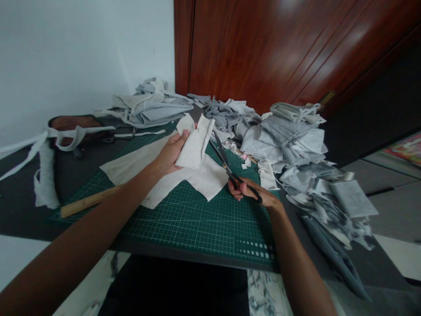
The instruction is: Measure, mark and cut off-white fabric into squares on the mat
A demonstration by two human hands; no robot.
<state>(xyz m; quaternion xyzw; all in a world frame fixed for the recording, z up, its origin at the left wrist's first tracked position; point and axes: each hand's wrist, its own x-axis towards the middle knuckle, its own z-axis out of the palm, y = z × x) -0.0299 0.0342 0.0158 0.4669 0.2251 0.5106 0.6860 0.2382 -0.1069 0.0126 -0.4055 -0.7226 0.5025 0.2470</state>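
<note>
My left hand (173, 151) grips a folded piece of off-white cloth (196, 145), thumb on top, and holds it up over the mat. Black-handled scissors (226, 164) are in my right hand (245, 189), fingers in the loops. Their blades are parted and point up and away, just right of the held cloth, with no cloth between them that I can make out. Beneath both hands a larger off-white cloth (161, 188) with angular edges lies flat on the green cutting mat (204, 224).
A wooden ruler (88, 202) lies at the mat's left edge. Piles of grey and white fabric (283, 136) crowd the right side, and more fabric (151, 107) is heaped at the back left. A brown pouch (74, 123) and a fabric roll (48, 175) sit far left.
</note>
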